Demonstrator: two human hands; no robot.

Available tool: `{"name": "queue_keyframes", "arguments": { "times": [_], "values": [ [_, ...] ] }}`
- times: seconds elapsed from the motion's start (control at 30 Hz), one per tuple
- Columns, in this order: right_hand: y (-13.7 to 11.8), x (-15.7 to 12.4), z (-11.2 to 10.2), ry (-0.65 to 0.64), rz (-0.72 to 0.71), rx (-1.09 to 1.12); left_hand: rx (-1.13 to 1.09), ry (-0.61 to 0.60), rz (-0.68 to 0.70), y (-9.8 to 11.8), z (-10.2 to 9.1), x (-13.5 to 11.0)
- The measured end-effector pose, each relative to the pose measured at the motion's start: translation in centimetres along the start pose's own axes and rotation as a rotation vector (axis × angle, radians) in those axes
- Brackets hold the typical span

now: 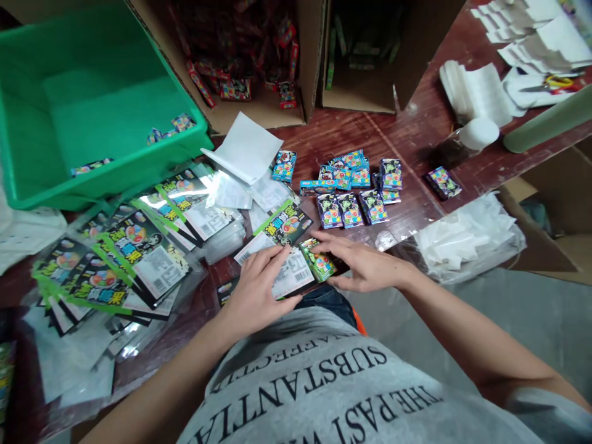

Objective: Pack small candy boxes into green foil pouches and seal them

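My left hand (256,288) lies on a printed plastic bag (283,254) at the near table edge, fingers bent and pressing it down. My right hand (363,265) has its fingers round a small green candy box (318,260) at the bag's mouth; I cannot tell how far the box is inside. Several small purple and blue candy boxes (352,185) lie in a loose group just beyond the hands.
A pile of printed bags (124,253) spreads over the left of the wooden table (416,129). A green crate (92,92) stands at the far left, two open cardboard boxes (259,55) behind. White packets in clear plastic (462,240) lie at right.
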State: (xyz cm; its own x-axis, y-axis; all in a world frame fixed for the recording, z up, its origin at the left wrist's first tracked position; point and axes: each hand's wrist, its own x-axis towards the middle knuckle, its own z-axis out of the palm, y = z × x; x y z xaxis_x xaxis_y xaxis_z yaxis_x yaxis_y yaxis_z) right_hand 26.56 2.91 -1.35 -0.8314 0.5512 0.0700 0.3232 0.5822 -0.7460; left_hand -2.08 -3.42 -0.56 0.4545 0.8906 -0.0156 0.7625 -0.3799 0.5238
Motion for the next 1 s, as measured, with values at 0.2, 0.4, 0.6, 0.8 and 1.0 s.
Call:
{"name": "queue_keyframes", "arguments": {
  "times": [0.2,0.4,0.6,0.8,1.0],
  "values": [
    [0.7,1.6,1.0,-0.014,-0.002,-0.185,0.035,-0.076,-0.006,-0.5,0.3,-0.4],
    [-0.2,2.1,1.8,0.16,0.007,0.041,0.033,0.037,-0.096,0.4,0.4,0.1],
    [-2.0,3.1,3.7,0.497,0.244,0.47,-0.204,0.331,-0.307,2.2,-0.7,1.8],
    [-1.1,5.4,1.9,0.503,0.27,0.676,-0.805,0.386,-0.446,1.3,-0.4,4.1],
    [-0.5,6.5,-0.4,0.424,0.263,0.616,-0.864,0.363,-0.39,0.5,-1.1,5.0]
  ]
}}
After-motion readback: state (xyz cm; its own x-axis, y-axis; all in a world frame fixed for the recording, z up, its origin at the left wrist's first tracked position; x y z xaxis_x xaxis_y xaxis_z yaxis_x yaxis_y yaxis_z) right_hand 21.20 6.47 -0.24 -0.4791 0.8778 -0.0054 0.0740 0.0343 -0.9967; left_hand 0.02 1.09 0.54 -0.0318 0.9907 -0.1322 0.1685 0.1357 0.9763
